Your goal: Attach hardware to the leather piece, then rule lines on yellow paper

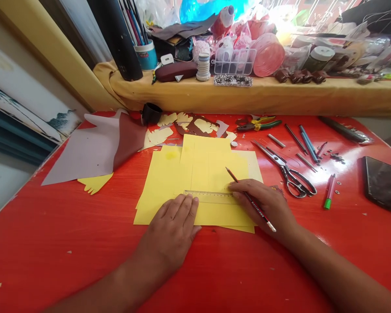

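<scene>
Several sheets of yellow paper (211,163) lie overlapped on the red table, with faint pencil lines on the top one. Across them rests a clear ruler (211,196). My left hand (173,224) lies flat on the paper, its fingertips pressing the ruler's left end. A dark pencil with a white end (254,204) is held in my right hand (267,204), its point tilted up and away from the paper. The fingertips of that hand touch the ruler's right end.
Right of the paper lie scissors (286,169), pliers (259,124), pens (309,143) and a phone (383,184). Grey and brown sheets (87,148) lie at the left. Cut paper hand shapes (158,136) are scattered behind. A cluttered ledge (182,95) runs along the back.
</scene>
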Tool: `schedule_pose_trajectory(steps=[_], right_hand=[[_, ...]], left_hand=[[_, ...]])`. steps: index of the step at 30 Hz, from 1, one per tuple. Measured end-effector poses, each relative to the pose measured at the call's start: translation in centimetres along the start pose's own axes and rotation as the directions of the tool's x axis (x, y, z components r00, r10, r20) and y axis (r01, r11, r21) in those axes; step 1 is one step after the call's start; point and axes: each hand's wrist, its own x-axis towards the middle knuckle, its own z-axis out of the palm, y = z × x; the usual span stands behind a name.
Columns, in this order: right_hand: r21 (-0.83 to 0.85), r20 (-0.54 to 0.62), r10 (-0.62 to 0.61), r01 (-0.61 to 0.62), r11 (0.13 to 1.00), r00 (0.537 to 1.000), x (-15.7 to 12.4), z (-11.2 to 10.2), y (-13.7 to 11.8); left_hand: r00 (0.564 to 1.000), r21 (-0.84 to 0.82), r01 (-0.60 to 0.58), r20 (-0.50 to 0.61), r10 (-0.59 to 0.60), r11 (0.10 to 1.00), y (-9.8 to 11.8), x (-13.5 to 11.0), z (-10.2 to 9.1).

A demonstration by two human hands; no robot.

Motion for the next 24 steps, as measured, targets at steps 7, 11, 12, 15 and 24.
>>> schedule_pose_trajectory(steps=[7, 11, 12, 15, 24], right_hand=[[0.022, 0.007, -0.023, 0.023, 0.999, 1.000, -0.02, 0.12, 0.23], [0.025, 0.014, -0.026, 0.026, 0.999, 1.000, 0.00, 0.15, 0.45], [0.026, 0.016, -0.026, 0.026, 0.999, 1.000, -0.01, 0.17, 0.51], [0.029, 0.022, -0.035, 0.034, 0.999, 0.999, -0.04, 0.18, 0.63], [0.027, 0.035, -0.042, 0.041, 0.999, 0.999, 0.07, 0.05, 0.52]], left_hand=[[1.000, -0.003, 0.019, 0.005, -0.019, 1.000, 0.21, -0.11, 0.11], [1.000, 0.000, 0.022, 0.005, -0.022, 1.000, 0.28, -0.15, 0.10], [1.000, 0.001, 0.020, 0.001, -0.020, 1.000, 0.28, -0.15, 0.08], [1.000, 0.000, 0.016, -0.006, -0.016, 1.000, 0.26, -0.16, -0.01], [1.000, -0.013, 0.019, -0.006, -0.019, 1.000, 0.30, -0.24, 0.04]])
